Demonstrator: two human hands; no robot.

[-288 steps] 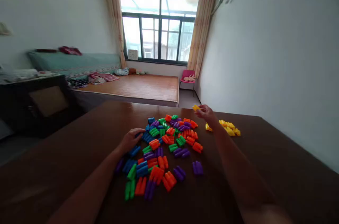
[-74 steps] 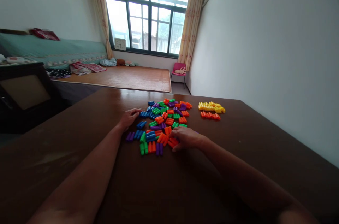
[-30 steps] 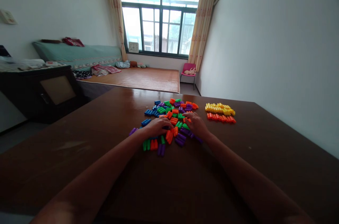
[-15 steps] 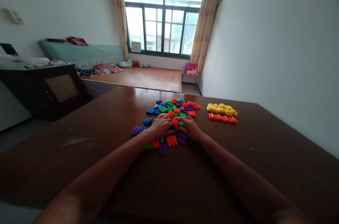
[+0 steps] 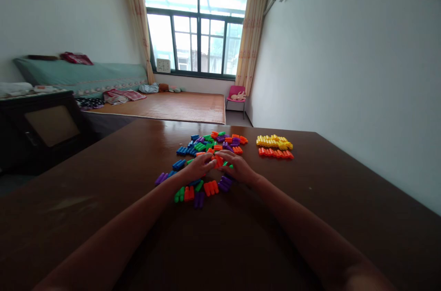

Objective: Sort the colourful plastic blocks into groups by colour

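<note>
An orange plastic building block (image 5: 217, 161), made of short joined tubes, is between my two hands over a loose pile of such blocks. My left hand (image 5: 198, 166) is closed, its thumb and fingertips on the block's left side. From the right, my right hand (image 5: 238, 168) grips the same block with bent fingers, partly covering it. Close to my hands lie purple blocks (image 5: 225, 183), orange blocks (image 5: 211, 187), green blocks (image 5: 179, 194) and blue blocks (image 5: 186, 150). Some pieces are hidden under my hands.
Right of the pile, a joined orange row (image 5: 276, 153) lies in front of yellow rows (image 5: 274, 141) on the brown table (image 5: 292, 199). Beyond the table stand a bed (image 5: 179, 105), a pink chair (image 5: 236, 93) and, at left, a dark cabinet (image 5: 44, 125).
The whole view has shifted, so the scene sits further left and slightly lower. My left hand has turned and drawn its fingers in, and more of the orange block shows between my hands.
</note>
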